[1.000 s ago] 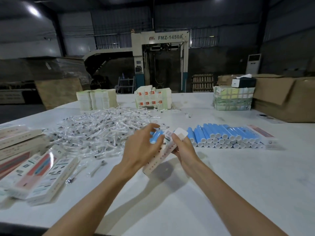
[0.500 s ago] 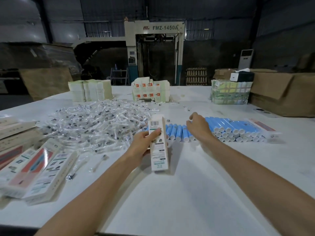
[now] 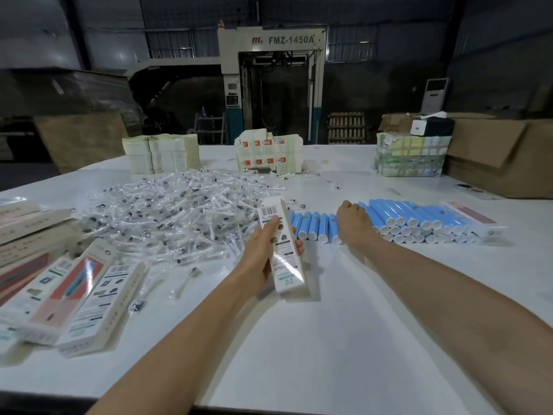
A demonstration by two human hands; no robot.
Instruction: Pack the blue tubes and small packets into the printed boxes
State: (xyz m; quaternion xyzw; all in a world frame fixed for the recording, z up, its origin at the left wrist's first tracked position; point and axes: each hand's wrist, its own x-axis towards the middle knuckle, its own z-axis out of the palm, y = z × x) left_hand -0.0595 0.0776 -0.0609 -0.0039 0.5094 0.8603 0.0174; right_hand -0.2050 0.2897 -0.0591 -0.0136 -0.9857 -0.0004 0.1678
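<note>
Clasping printed box (image 3: 283,255), right grip (image 3: 353,220) on tubes (image 3: 419,215)

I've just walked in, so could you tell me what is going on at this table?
A person is packing. The left hand holds a printed box, while the right hand rests on the row of blue tubes; whether it grips one is hidden. A heap of packets lies behind, and more boxes lie at the left.

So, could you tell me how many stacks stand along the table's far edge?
3: a cream stack far left, printed flat cartons in the middle, a wrapped greenish bundle far right. More may be hidden.
</note>
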